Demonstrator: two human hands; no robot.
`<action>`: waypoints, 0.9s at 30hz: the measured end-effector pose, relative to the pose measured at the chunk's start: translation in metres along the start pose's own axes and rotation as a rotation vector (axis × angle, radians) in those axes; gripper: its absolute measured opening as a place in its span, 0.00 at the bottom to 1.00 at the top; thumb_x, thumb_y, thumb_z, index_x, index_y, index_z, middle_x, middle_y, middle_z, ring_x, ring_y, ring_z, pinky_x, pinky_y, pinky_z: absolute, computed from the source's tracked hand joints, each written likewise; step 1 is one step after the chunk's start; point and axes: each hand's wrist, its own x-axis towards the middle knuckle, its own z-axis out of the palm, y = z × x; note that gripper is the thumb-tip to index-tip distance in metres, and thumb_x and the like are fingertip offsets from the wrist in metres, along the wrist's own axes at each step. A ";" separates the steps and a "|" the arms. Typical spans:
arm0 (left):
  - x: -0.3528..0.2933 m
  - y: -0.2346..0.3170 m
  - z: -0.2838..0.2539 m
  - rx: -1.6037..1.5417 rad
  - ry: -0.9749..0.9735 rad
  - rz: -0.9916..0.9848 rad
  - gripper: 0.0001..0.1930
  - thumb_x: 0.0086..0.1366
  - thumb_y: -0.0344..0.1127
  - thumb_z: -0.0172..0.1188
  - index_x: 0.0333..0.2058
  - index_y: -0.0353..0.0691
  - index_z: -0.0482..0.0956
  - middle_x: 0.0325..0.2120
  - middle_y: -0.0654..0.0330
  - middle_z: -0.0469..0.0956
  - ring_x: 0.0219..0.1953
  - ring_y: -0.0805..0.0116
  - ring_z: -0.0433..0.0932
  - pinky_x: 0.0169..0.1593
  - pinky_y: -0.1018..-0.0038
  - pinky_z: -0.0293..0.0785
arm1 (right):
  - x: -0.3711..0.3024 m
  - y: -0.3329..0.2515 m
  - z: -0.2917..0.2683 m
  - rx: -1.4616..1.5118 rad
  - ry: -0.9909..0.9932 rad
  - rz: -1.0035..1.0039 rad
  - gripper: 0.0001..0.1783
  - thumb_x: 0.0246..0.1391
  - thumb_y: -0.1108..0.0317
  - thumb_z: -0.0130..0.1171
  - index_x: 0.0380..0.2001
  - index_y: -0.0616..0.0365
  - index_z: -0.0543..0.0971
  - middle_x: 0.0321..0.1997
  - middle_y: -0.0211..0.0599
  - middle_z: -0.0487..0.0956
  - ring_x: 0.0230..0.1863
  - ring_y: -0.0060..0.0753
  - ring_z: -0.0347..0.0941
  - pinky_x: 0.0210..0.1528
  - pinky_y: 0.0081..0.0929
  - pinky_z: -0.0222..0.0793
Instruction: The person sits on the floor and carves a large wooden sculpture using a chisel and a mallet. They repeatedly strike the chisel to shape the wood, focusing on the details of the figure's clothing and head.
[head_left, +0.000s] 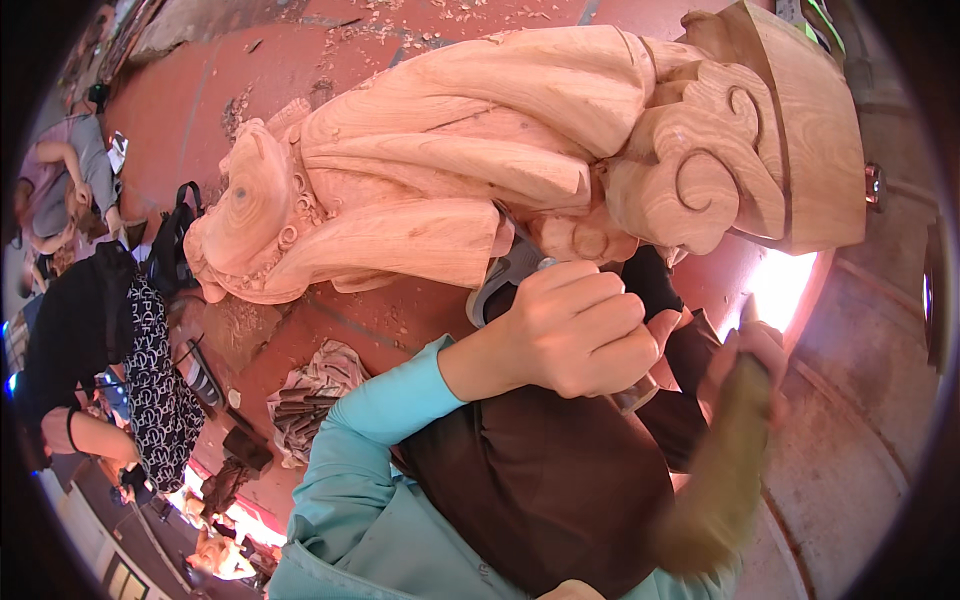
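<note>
A large pale wooden statue point(450, 150) lies on its side across the view, with draped robe folds and cloud-like scrolls beside a block base point(815, 130). My left hand point(585, 330) is closed around a chisel point(637, 394); its handle end sticks out below my fist. The chisel's tip is mostly hidden by my hand, close to the carving's lower edge. To the right, my right hand point(752, 352) grips a wooden mallet point(720, 480), blurred by motion. The mallet's thick end hangs down toward me, apart from the chisel.
Wood chips point(360, 50) are scattered over the red floor point(250, 90). A crumpled cloth point(325, 385) lies left of my teal sleeve. People sit at the far left, one in black point(80, 340) with a patterned cloth. A curved grey surface point(850, 380) runs along the right.
</note>
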 end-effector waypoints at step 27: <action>0.045 -0.034 0.029 0.141 0.181 -0.135 0.22 0.33 0.37 0.67 0.33 0.43 0.76 0.24 0.63 0.73 0.19 0.69 0.70 0.21 0.76 0.68 | 0.014 -0.023 0.020 0.369 0.192 0.613 0.06 0.51 0.83 0.57 0.28 0.64 0.71 0.27 0.28 0.70 0.28 0.19 0.64 0.34 0.18 0.62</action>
